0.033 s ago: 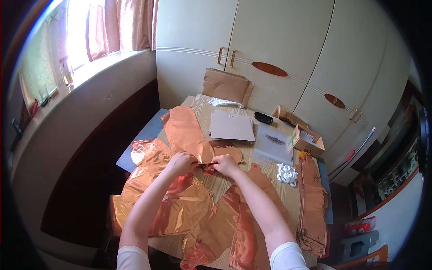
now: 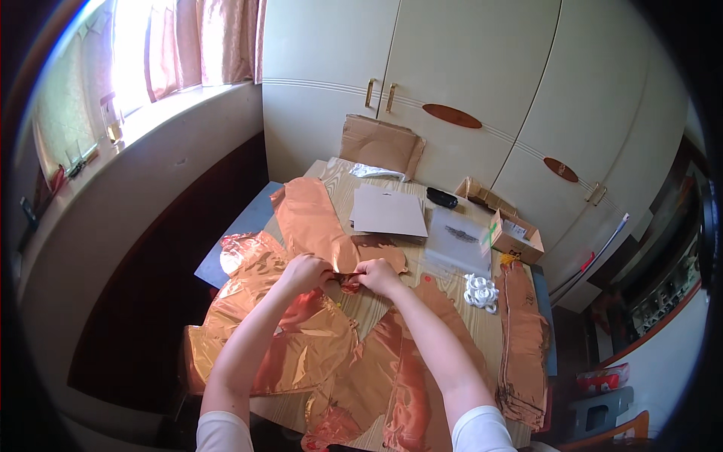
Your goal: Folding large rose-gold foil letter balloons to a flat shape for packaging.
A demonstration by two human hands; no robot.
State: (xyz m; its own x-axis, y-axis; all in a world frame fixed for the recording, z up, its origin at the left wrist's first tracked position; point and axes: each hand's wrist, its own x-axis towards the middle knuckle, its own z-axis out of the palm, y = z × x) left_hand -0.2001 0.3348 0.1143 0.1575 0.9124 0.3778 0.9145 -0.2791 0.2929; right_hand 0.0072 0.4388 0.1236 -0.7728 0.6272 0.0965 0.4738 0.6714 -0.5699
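We see glossy, crinkled metallic foil in the orange-gold sheets (image 2: 248, 343), with a smoother, satiny face on the long copper-coloured piece (image 2: 305, 215). Our tabletop (image 2: 340, 187) looks like pale wood, smooth and grained. We also find matt grey card (image 2: 388, 212), translucent, shiny plastic sleeve (image 2: 452, 252), dull brown cardboard (image 2: 380, 143), and smooth cabinet doors (image 2: 467, 60) with polished, brass-like metal handles (image 2: 369, 93).

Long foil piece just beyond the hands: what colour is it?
The long foil piece is shiny copper-orange; it shows best in the head view.
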